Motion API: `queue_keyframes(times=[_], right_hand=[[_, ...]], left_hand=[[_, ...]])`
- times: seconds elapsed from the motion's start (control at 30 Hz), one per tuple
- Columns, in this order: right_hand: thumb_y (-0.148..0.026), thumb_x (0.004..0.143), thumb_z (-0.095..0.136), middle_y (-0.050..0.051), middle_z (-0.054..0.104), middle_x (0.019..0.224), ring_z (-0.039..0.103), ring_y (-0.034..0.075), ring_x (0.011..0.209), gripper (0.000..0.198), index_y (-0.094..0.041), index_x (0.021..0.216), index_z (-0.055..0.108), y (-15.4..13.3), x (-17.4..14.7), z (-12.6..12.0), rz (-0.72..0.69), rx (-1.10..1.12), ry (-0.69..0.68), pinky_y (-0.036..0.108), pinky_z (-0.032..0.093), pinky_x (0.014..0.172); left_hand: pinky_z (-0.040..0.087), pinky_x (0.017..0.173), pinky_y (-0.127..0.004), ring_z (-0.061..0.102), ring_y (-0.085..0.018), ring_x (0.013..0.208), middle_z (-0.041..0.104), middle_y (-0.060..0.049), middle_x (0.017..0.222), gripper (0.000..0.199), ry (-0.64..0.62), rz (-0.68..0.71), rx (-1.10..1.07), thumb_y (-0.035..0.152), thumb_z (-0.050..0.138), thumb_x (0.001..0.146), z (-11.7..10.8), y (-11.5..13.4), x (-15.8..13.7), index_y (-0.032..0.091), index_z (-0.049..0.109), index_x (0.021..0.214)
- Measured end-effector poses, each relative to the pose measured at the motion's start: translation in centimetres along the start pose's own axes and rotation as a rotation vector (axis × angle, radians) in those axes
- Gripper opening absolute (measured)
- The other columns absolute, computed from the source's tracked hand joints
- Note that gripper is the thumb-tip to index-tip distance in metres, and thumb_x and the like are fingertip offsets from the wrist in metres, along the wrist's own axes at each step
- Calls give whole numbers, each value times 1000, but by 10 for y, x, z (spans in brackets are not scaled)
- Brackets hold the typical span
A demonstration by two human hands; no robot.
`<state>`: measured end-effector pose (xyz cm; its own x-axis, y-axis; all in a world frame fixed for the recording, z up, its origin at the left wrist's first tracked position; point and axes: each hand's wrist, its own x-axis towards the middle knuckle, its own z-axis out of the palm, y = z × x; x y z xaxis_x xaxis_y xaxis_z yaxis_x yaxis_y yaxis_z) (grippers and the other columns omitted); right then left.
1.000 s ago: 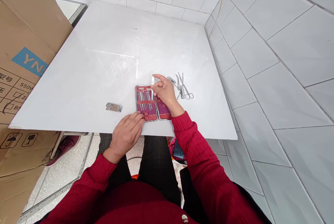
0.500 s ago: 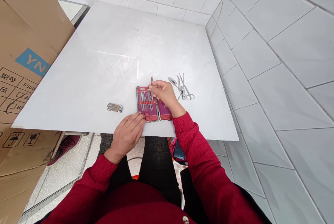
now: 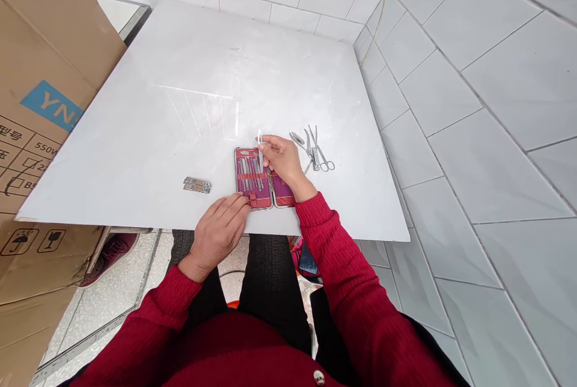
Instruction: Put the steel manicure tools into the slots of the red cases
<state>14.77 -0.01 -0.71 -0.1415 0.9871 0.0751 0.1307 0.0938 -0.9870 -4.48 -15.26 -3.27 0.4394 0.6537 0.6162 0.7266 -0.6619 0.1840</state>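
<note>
The manicure case [image 3: 262, 202], maroon with a metal rim, lies unfolded near the table's front edge. Several slim metal tools [image 3: 249, 173] stand in the loops of its left half. My right hand [image 3: 283, 158] pinches a slim metal manicure tool [image 3: 260, 145] upright between thumb and fingers, over the top of that half; its bright tip points away from me. Part of the case's right half is hidden by this hand. My left hand [image 3: 220, 228] has its fingers together over the case's lower left corner, holding it against the table.
On the white table [image 3: 180, 50], nail clippers [image 3: 197, 185] lie left of the case. Right of it are small scissors [image 3: 325, 164], another nail clipper [image 3: 315, 158] and other metal tools. A cardboard box [image 3: 49, 62] stands at the left; tiled walls [image 3: 473, 104] border the back and right.
The tool in my right hand has turned slightly, and its tip now catches the light. My left hand stays on the case. The whole view has shifted a little.
</note>
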Motion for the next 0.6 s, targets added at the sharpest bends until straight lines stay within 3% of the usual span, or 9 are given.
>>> queue_keyframes(times=[0.3,0.6], right_hand=[[-35,83,74,-5,60,68,48,11,54,30,-23,110,73,6,7,-4,-14,5,64,28,46,58],[-26,85,71,-4,60,66,47,12,52,29,-24,113,74,2,7,-7,33,-34,9,28,42,55]], left_hand=[[53,110,-42,67,-25,128,73,-10,131,35,-4,16,25,9,54,100,0,0,1,19,61,133],[52,111,-42,66,-24,129,72,-9,132,33,-13,11,25,9,53,101,0,0,0,19,63,131]])
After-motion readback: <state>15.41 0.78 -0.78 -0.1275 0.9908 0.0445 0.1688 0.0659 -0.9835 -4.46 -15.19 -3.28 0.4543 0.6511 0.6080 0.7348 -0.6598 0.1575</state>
